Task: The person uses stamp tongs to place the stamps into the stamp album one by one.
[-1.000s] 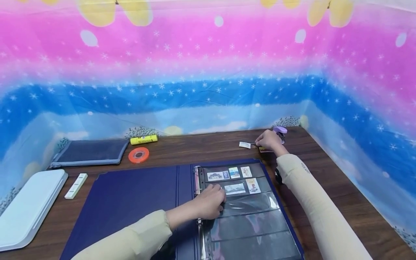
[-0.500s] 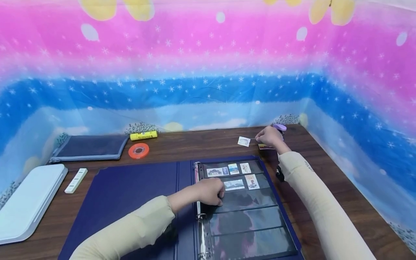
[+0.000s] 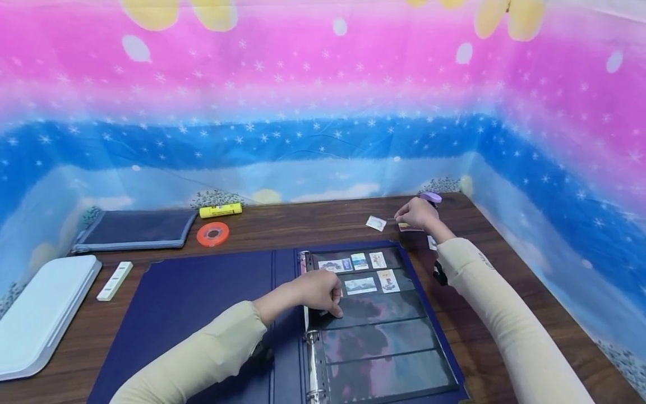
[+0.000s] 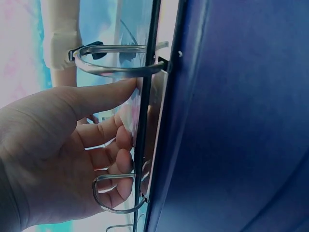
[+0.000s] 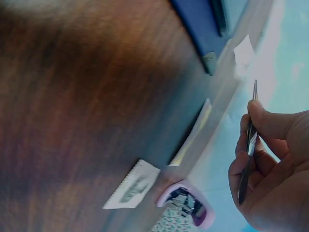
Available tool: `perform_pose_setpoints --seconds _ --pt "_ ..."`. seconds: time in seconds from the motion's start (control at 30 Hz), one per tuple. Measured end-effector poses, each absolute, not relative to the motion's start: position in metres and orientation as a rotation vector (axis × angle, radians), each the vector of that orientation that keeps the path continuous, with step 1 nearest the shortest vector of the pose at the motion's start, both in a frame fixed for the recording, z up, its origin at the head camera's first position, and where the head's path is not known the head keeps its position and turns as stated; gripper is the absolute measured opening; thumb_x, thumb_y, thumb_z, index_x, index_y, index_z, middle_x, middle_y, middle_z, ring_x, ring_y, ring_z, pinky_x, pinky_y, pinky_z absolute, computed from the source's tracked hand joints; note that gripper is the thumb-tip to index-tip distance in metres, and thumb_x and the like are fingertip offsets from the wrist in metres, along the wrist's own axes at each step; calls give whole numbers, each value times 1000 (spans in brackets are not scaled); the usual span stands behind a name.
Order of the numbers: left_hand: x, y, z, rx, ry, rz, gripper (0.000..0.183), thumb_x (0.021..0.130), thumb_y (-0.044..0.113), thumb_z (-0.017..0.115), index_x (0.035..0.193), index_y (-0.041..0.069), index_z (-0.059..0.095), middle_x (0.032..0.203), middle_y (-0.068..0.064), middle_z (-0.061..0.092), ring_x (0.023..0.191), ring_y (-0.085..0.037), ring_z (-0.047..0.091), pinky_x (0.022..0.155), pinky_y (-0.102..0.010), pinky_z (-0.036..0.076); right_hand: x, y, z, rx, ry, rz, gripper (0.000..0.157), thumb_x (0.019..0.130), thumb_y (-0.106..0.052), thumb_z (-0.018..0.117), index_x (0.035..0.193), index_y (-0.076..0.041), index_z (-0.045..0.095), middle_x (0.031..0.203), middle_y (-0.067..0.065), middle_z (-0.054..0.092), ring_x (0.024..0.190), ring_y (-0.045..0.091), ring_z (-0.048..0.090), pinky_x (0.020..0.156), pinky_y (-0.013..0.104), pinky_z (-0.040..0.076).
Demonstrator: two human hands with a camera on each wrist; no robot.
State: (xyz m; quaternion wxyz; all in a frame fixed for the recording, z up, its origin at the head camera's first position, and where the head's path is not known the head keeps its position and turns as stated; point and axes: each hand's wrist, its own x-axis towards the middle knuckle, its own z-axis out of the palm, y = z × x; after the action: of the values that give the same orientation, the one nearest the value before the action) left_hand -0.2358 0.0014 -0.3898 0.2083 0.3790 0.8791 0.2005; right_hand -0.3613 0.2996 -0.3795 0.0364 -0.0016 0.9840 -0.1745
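Observation:
My right hand (image 3: 418,214) holds slim metal tweezers (image 5: 250,140) between thumb and fingers at the back right. Their tips point left, right beside the edge of a small white stamp (image 3: 375,223). Below that hand lie a red-and-yellow stamp (image 3: 410,227) and a pale stamp (image 5: 133,186), partly covered by the arm in the head view. My left hand (image 3: 319,290) rests at the ring side of a black pocket page (image 3: 378,339) in an open navy binder (image 3: 202,314). Its fingers are loosely bent, fingertips against the page between the metal rings (image 4: 116,70). Several stamps fill the upper two rows.
Behind the right hand stands a small purple object (image 3: 431,197). At the back left are a yellow glue stick (image 3: 220,210), an orange tape roll (image 3: 212,234) and a dark zip pouch (image 3: 136,229). A white case (image 3: 45,314) and a pale green strip (image 3: 115,280) lie left.
The white stamp by the tweezer tips has turned and shifted slightly. My right hand has moved a little, uncovering more of the red-and-yellow stamp. My left hand stays on the page, its fingers slightly shifted.

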Motion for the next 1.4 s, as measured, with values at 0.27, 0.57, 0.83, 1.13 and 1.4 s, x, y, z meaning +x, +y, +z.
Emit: perform_pose_setpoints --seconds 0.27,0.57,0.83,1.13,1.4 --pt "-236 2 -391 1040 2444 563 27 77 23 76 58 14 58 50 10 45 46 -5 36 49 -18 33 -365 305 -393 36 2950 -622 22 87 -21 59 99 -9 74 83 4 75 84 21 68 91 49 43" --pt "-237 4 -393 1035 2432 552 27 77 24 75 58 15 57 51 10 46 47 -6 37 50 -18 33 -369 304 -397 -8 2878 -719 23 87 -15 61 100 1 71 84 11 73 67 11 63 68 26 49" --pt "-240 -1 -389 1031 2425 562 22 78 24 74 64 11 64 57 9 50 52 -6 41 54 -18 36 -370 296 -396 -33 2864 -739 20 85 -12 62 97 0 72 92 14 73 66 8 61 62 22 49" --pt "-243 -10 -382 1065 2312 625 14 84 12 68 71 7 65 61 6 53 53 -6 40 55 -17 36 -353 288 -365 -135 2835 -859 24 89 -14 60 105 0 70 109 21 67 70 16 53 64 25 39" --pt "-251 -13 -386 1144 2267 583 13 89 5 54 81 5 65 71 6 52 61 -4 42 60 -15 36 -307 256 -357 -502 2716 -798 16 84 -8 64 94 1 72 86 17 72 57 6 52 61 23 44"
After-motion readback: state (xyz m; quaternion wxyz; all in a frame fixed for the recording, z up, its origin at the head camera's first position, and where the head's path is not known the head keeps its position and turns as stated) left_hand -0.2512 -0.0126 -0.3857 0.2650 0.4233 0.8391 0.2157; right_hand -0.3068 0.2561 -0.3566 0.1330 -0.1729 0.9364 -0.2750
